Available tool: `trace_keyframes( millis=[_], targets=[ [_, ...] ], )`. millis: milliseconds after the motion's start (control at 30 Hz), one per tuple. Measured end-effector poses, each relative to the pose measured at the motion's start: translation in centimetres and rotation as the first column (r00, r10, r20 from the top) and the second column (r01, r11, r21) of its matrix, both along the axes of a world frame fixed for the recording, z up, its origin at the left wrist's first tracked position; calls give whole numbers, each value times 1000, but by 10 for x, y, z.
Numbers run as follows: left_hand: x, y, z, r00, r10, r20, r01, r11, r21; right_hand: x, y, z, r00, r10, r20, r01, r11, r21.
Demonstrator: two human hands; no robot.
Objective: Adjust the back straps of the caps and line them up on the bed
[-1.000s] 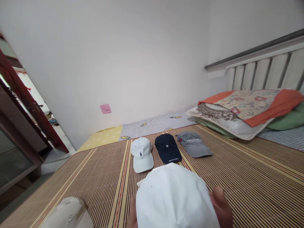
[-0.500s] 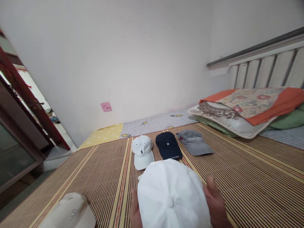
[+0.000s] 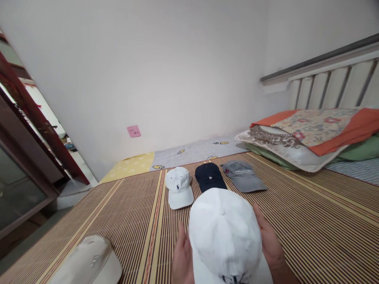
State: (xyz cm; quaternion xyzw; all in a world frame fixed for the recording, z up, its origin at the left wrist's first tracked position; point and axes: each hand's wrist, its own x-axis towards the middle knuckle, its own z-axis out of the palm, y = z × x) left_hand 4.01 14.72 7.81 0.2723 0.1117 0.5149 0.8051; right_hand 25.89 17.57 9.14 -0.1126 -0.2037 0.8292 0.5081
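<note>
Fingers of the left hand and right hand grasp the white cap from either side, low in my view and near the camera. On my feed, striped mat stretches well out to the right, with a pillow at its far edge. To the left, I have a strip of mat between the left hand and the beige cap, which the bottom edge of the view cuts off. Ahead I see less room: a second white cap, a navy cap and a grey cap lie in a row, the held crown hiding the navy one's front. Beyond them rises the wall.

The white cap shows me its rounded crown, with seams running from the top button. Its brim points towards the wearer, partly out of view, and dark lettering on its front is cropped. Whether it touches the mat, I cannot tell.
</note>
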Motion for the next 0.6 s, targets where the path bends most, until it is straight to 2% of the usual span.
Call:
trace_keyframes(
  millis=[133,233,433,500,600],
  targets=[
    [7,1,2,1000,-19,-1,19,1000,-17,10,7,-7,998,-50,30,50,999,13],
    [9,0,6,999,-22,25,23,1000,-22,10,10,-9,998,-33,51,32,999,18],
    [13,-3,16,995,-89,43,89,996,9,9,10,-5,997,-66,45,67,998,-19],
    [14,-4,14,996,-93,16,92,996,16,11,10,-3,994,-102,37,103,994,-40],
    [14,-8,3,1000,-20,-15,21,1000,19,17,10,-1,986,-159,41,161,985,-54]
  ],
)
